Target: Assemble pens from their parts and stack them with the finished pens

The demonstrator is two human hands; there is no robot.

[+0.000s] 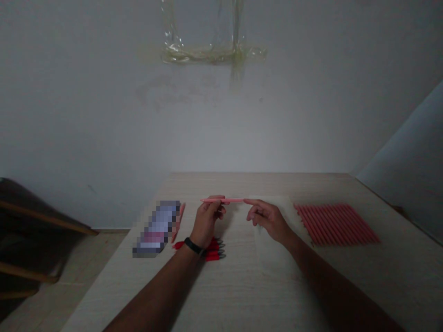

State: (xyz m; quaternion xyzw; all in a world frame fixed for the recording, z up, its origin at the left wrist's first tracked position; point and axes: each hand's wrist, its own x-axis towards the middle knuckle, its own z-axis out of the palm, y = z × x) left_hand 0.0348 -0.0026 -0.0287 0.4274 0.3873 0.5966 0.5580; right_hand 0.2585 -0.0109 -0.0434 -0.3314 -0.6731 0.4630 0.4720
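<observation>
**One pink barrel held between two hands over the table**

Two bare forearms reach in from the near edge of the pale wooden table (pixel 242 295), the left one wearing a black wristband (pixel 193 246). Just below the grip, partly hidden under that wrist, lies a small cluster of red pen pieces (pixel 215 251) with dark tips pointing right.

Above them the left hand (pixel 206 220) is closed around one end of a pink pen barrel (pixel 223 200), thumb and fingers clamped on it. The barrel lies level, lifted off the table, its free end pointing right. The right hand (pixel 268 219) holds nothing. Its index finger is stretched out to meet the barrel's free end, the other fingers are curled loosely under, and the palm is turned down.

The step in hand appears to be steadying or checking a single barrel between the hands. Any further handling would seem to call for a firm left-hand pinch while the right fingertip stays lined up with the narrow end.

To the left of the grip a blurred-out object (pixel 157 228) lies on the table, with a loose pink barrel (pixel 179 221) along its side. Well to the right of the grip a row of pink barrels (pixel 335 223) is laid side by side. Beyond the table's far edge, clear plastic (pixel 207 37) is taped to the grey wall.
</observation>
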